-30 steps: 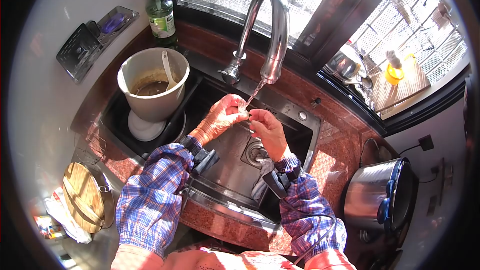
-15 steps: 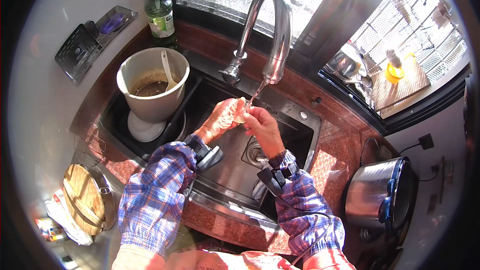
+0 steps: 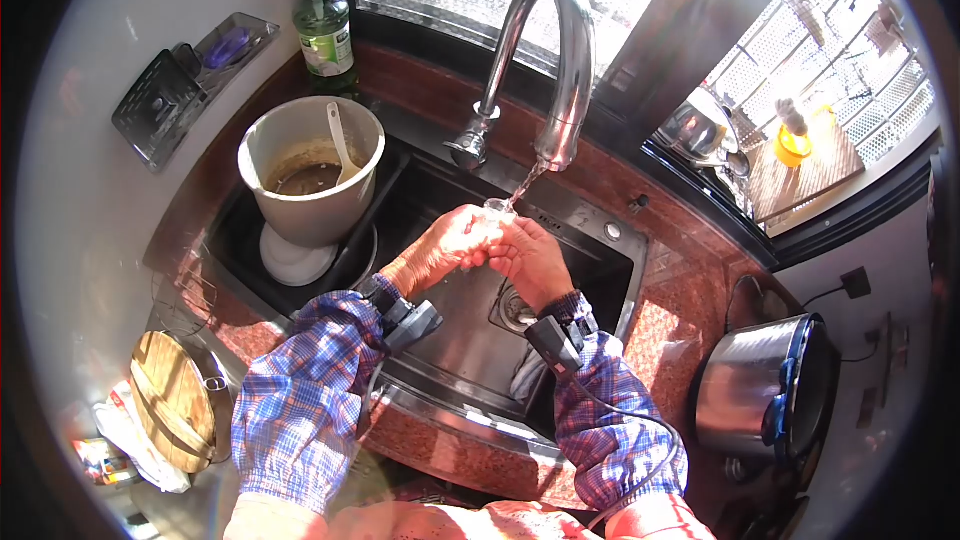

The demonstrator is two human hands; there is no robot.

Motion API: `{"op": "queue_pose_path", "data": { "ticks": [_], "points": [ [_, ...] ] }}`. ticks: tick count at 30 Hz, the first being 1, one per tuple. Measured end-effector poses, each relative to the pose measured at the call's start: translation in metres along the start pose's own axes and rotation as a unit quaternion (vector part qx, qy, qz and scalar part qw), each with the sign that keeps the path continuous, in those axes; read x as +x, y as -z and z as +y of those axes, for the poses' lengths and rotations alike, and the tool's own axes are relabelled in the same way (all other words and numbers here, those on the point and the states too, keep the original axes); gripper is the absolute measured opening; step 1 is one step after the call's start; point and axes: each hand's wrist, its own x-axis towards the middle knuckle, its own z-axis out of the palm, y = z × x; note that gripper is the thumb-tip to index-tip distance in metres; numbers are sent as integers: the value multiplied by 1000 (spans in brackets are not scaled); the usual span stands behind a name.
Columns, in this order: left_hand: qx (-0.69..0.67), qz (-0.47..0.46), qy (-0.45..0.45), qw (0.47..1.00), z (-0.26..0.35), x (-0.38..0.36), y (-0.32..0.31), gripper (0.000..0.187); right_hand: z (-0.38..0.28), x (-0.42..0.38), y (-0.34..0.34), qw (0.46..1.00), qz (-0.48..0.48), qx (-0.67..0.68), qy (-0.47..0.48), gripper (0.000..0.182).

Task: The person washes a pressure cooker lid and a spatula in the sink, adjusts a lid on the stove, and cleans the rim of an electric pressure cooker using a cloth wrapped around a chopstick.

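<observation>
Under the curved metal faucet (image 3: 562, 140), a thin stream of water runs onto a small clear object (image 3: 499, 207), perhaps a little glass or cup. My left hand (image 3: 452, 243) has its fingers closed around the object from the left. From the right, my right hand (image 3: 533, 258) grips it too, and the fingertips of both hands meet. Much of the object is hidden by the fingers. Both hands are above the metal sink basin (image 3: 450, 325), with the drain (image 3: 513, 308) below them.
A pot (image 3: 310, 195) with brownish liquid and a white spoon stands at the left. Behind it is a green soap bottle (image 3: 326, 40). A large metal pot (image 3: 750, 385) stands right, a round wooden board (image 3: 172, 400) lower left. The window is behind the faucet.
Both hands have closed in around the clear object, and its round rim now shows upward under the water. The whole view has shifted slightly.
</observation>
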Motion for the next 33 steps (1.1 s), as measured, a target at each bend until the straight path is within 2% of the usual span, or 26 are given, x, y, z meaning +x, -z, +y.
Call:
{"op": "queue_pose_path", "data": {
  "ticks": [2,4,7,9,11,12,14,16,18,21,23,25,26,28,29,30,31,33],
  "points": [
    [-3,-24,-19,1000,3,0,-1,30,-2,-2,-4,999,-31,-6,13,23],
    [10,94,-3,996,-2,1,-5,36,2,1,-5,999,-26,-3,38,23],
    [58,111,-10,992,13,-2,-11,33,3,-1,-6,998,-18,-3,60,22],
    [64,86,-26,994,11,0,5,31,0,-5,-11,998,-15,-6,59,23],
    [65,52,-36,996,9,-1,16,28,-2,-11,-19,989,16,-122,78,20],
    [65,50,-35,996,10,-2,16,28,-2,-10,-18,989,18,-121,78,20],
    [30,74,-47,996,12,-4,19,29,-2,-4,-19,995,0,-78,62,17],
    [42,109,-59,991,14,-6,15,28,-1,3,-16,993,-7,-90,72,15],
    [-62,121,-10,991,10,-4,18,34,1,10,-14,979,1,-190,77,16],
    [-32,145,14,989,10,-4,18,39,5,10,-17,989,-37,-113,82,17],
    [-20,159,23,987,7,-6,20,39,4,9,-19,993,-25,-94,69,15],
    [95,111,-68,987,3,-8,21,42,2,4,-23,996,-13,-74,56,13],
    [94,112,-69,987,3,-8,22,42,-2,2,-25,994,-8,-87,61,11],
    [35,104,-2,994,6,-9,18,45,-7,1,-24,993,-3,-99,66,9],
    [55,84,-42,994,3,-10,22,45,-10,1,-22,981,-17,-160,110,8],
    [55,83,-42,994,1,-10,25,45,-12,1,-20,963,-31,-219,154,8],
    [37,75,-30,996,1,-10,28,44,-12,3,-14,963,-31,-218,154,8],
    [19,67,-18,997,1,-11,27,43,-9,7,-3,893,-49,-376,244,12]
  ]
}}
